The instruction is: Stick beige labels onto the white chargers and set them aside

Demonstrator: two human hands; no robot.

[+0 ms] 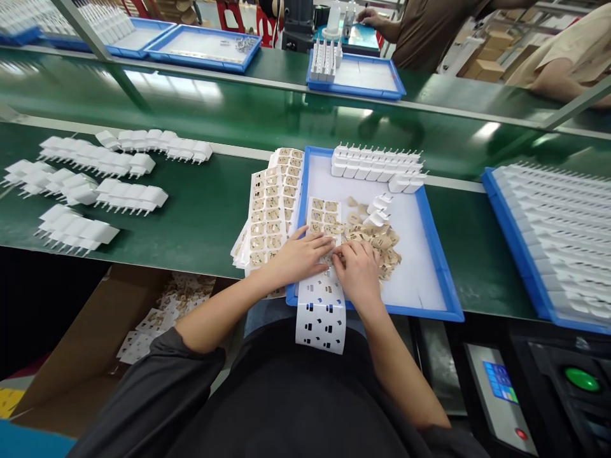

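My left hand [303, 256] lies flat with its fingers spread on a white sticker sheet [321, 315], which hangs over the near edge of a blue-rimmed tray [436, 254]. Close beside it, my right hand [357, 270] has its fingers bent together at the sheet; what they pinch, if anything, is too small to make out. Tan stickers fill the sheet's far part, while its near part shows cut-outs. Crumpled tan paper pieces [389, 238] lie right of the hands. Two loose white plug-like parts [378, 218] rest beyond them, and a row of similar parts [363, 166] stands at the tray's back.
Stacked sticker sheets [267, 207] lie left of the tray. Groups of white parts [86, 156] are on the green table [200, 216] at left. A full tray [510, 248] stands at right. Below left is a cardboard box [81, 375]. Two people are across the line.
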